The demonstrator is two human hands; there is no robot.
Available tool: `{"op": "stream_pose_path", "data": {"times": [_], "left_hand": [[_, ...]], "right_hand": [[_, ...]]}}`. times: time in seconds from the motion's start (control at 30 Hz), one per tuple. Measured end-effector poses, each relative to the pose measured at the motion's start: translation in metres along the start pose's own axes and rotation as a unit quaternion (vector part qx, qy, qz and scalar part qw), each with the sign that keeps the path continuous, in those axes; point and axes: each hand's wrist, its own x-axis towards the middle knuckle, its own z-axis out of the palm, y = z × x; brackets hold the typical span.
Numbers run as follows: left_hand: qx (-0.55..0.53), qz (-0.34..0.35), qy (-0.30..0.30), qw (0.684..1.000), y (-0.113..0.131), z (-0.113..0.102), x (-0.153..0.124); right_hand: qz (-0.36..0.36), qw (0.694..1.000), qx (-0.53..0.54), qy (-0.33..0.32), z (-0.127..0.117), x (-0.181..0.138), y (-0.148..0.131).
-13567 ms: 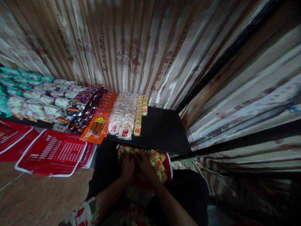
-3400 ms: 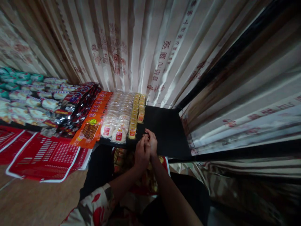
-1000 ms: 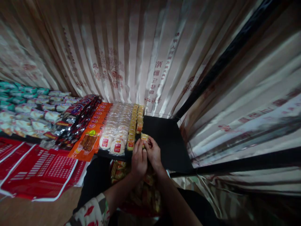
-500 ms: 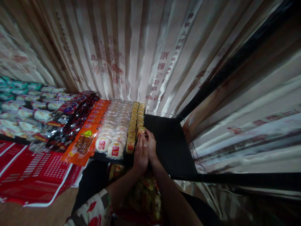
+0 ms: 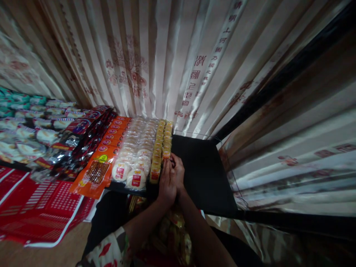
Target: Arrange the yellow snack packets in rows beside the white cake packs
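- The pack (image 5: 166, 154) has moved far, to the right yellow row's (image 5: 167, 136) near end.
- I see it yellow, glossy, orange-fronted.
- Left hand (image 5: 167, 185) and right hand (image 5: 178, 173) meet there; whether they're gripping, I can't tell.

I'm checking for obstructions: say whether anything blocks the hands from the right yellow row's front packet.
Nothing visible does: the left hand and right hand are at the near end of the front packet.

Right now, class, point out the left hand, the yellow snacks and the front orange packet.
Left hand (image 5: 167, 185): head view, back of the hand.
Yellow snacks (image 5: 157, 149): head view, middle of the left row.
Front orange packet (image 5: 97, 172): head view, brown part.
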Motion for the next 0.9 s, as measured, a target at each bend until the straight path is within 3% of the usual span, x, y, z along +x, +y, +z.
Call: {"op": "stream_pose_path", "data": {"times": [0.2,0.53,0.7,0.9], "left_hand": [[0.008,0.016,-0.019,1.0,-0.009,0.002,0.001],[0.012,0.008,0.01,1.0,-0.009,0.003,-0.006],[0.02,0.006,0.002,1.0,-0.011,-0.001,-0.021],[0.031,0.061,-0.014,0.998,-0.005,-0.019,-0.057]], "right_hand": [[-0.003,1.0,-0.008,-0.019,0.004,0.0,0.013],[0.007,0.998,-0.052,-0.02,-0.001,-0.007,0.01],[0.02,0.996,-0.083,-0.011,-0.008,-0.022,0.004],[-0.01,0.997,-0.077,-0.006,-0.017,-0.054,-0.005]]}}
